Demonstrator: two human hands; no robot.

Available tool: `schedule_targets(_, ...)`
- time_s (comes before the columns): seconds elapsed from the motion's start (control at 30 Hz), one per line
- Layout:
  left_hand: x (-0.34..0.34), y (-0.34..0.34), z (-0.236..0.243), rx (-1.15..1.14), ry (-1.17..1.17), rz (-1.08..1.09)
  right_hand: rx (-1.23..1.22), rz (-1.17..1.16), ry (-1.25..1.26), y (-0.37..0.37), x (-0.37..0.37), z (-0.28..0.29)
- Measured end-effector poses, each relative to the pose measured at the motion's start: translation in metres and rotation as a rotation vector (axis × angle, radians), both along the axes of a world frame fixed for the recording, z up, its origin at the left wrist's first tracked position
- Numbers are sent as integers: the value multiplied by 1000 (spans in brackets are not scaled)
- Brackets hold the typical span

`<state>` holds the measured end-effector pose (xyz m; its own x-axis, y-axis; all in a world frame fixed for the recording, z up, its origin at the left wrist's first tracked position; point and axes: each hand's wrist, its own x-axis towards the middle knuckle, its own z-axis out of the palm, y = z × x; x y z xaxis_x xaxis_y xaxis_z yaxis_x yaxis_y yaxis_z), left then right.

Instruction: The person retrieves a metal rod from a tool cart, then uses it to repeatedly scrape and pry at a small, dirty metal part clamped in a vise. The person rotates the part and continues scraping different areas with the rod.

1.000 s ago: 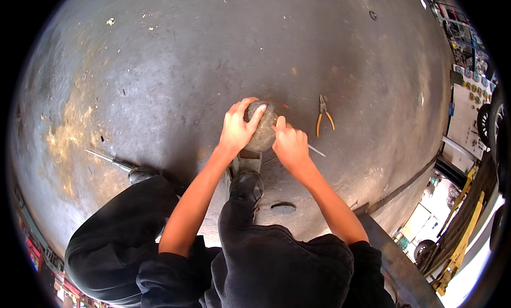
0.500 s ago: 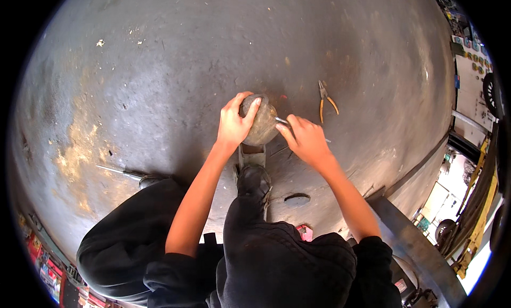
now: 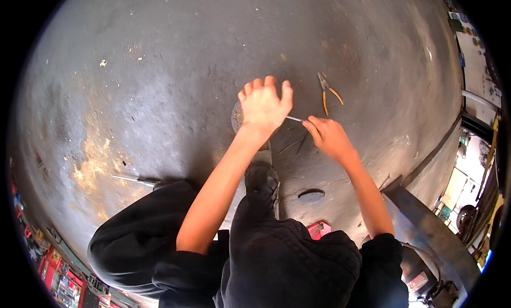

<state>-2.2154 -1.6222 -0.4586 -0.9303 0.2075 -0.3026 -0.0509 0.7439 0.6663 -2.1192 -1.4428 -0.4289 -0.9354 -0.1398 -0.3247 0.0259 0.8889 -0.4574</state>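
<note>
My left hand (image 3: pixel 263 103) is palm down with fingers spread and slightly bent. Under its left side shows the edge of a round, worn metal part (image 3: pixel 236 117); most of that part is hidden, so I cannot tell whether my palm touches it. My right hand (image 3: pixel 330 138) is closed around a thin metal-shafted tool (image 3: pixel 294 118), its bare shaft pointing left toward my left hand. The tool's grip is hidden in my fist. Beyond my right hand, pliers with orange handles (image 3: pixel 330 92) lie on the floor.
A long slim tool (image 3: pixel 133 179) lies by my left knee. My shoe (image 3: pixel 261 179) is just below the metal part. A dark flat disc (image 3: pixel 311 194) and a red object (image 3: pixel 318 230) lie nearer me. A metal beam (image 3: pixel 426 223) runs along the right.
My left hand has let go of the metal part's rim, opened and swung right across it. My right hand has drawn right with the tool, away from the part.
</note>
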Motion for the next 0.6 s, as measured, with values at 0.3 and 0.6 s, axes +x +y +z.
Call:
schedule_targets(0.3, 0, 22, -21, -302, -85, -178, 3, 64, 54, 9, -6, -4)
schedule_targets(0.6, 4, 18, -26, -269, 21, -163, -45, 73, 67, 15, -6, -22)
